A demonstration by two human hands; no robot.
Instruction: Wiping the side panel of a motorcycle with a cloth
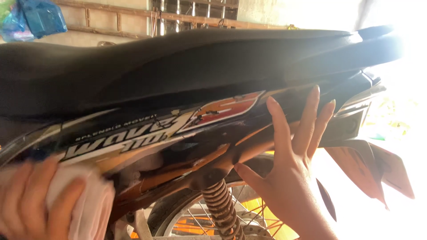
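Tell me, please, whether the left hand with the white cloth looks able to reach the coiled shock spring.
Probably yes: the left hand holds the white cloth against the side panel, and nothing visible lies between it and the spring just beside it.

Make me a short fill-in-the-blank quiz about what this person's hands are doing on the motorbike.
1. The left hand presses a white ____ against the side panel.
2. The right hand rests on the panel with its fingers ____, holding nothing.
3. Above both hands runs the long black ____ of the motorbike.
4. Beside the rear wheel's orange spokes, between the hands, stands a coiled ____.

Missing words: cloth; spread open; seat; spring
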